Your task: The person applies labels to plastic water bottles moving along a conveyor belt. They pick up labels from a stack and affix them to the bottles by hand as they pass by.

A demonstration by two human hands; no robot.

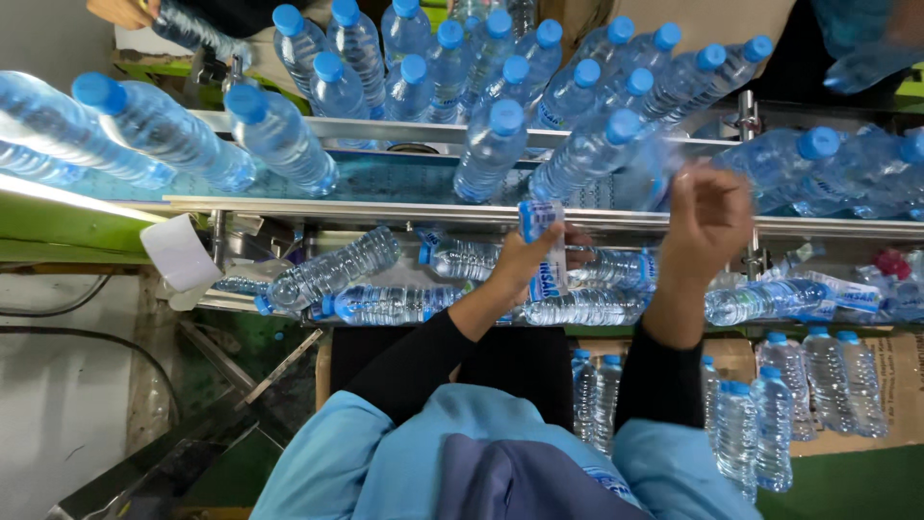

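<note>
Where the light blue sleeves end, a cardboard box (871, 385) at lower right holds upright bottles. The left hand (525, 258) pinches a label sleeve (545, 252) above a tray (289, 300) of fallen bottles. The right hand (707, 217), loosely curled, touches a blurred bottle (643, 173) on the conveyor (385, 207).

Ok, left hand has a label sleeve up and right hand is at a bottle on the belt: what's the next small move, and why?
Probably bring the label sleeve in the left hand across to the bottle at the right hand and slip it over the blue cap: that bottle looks bare and stands nearest.
</note>
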